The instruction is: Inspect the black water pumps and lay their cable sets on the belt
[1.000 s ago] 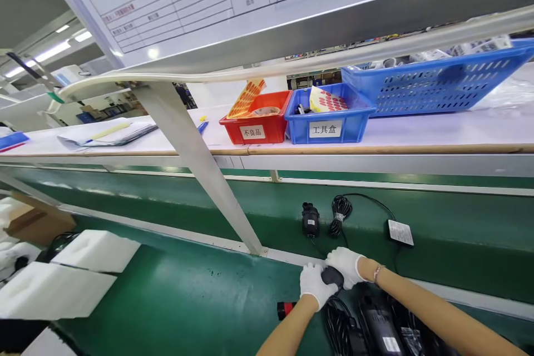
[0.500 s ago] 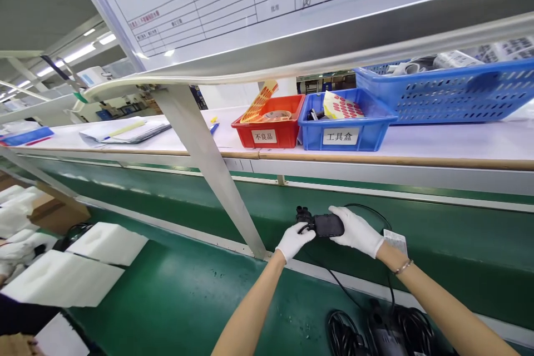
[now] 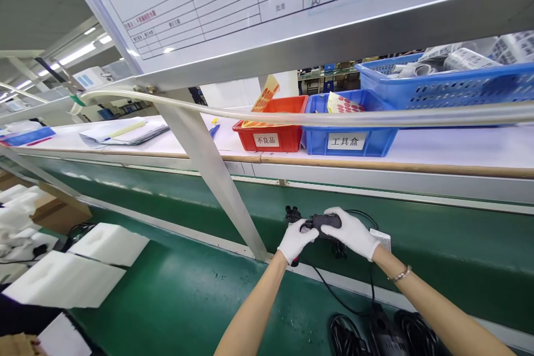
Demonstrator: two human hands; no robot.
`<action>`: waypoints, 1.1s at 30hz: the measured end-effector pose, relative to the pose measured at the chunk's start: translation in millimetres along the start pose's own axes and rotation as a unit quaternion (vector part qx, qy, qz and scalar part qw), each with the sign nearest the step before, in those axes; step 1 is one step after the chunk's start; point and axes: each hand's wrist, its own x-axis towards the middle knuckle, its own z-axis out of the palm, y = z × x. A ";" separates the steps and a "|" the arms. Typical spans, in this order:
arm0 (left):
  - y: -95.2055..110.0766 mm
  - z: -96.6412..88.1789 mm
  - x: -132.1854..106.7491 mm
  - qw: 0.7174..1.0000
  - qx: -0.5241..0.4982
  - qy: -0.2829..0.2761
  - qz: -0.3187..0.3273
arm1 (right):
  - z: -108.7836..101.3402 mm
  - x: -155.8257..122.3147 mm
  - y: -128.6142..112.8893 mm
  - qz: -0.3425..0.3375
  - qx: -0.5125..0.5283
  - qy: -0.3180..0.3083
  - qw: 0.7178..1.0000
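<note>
While the left hand (image 3: 297, 242) pinches one end of a black device (image 3: 325, 223), the right hand's (image 3: 354, 233) grip encloses the other; the device is above the green worktop (image 3: 442, 250), beyond coiled cables (image 3: 345, 336).

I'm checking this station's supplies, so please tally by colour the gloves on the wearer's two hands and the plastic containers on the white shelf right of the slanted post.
White gloves: 2
Red bin: 1
Blue bin: 1
Blue perforated basket: 1
Total: 5
</note>
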 end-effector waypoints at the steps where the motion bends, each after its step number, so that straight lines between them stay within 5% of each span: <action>1: 0.0 0.9 -1.1 1.000 -0.003 0.005 0.001 | 0.2 1.3 -2.8 0.010 0.014 0.008 1.000; 13: 11.1 -17.0 -9.6 0.999 -0.035 0.011 0.003 | -3.2 5.9 -14.6 0.039 0.161 0.028 0.986; 25: 2.7 -36.1 -7.0 1.000 -0.016 -0.026 0.005 | 2.0 11.7 -22.0 0.018 0.135 0.009 0.991; 33: 0.8 -51.2 -7.9 0.972 0.218 -0.005 0.089 | -9.6 12.3 -9.5 -0.173 -0.086 -0.041 0.980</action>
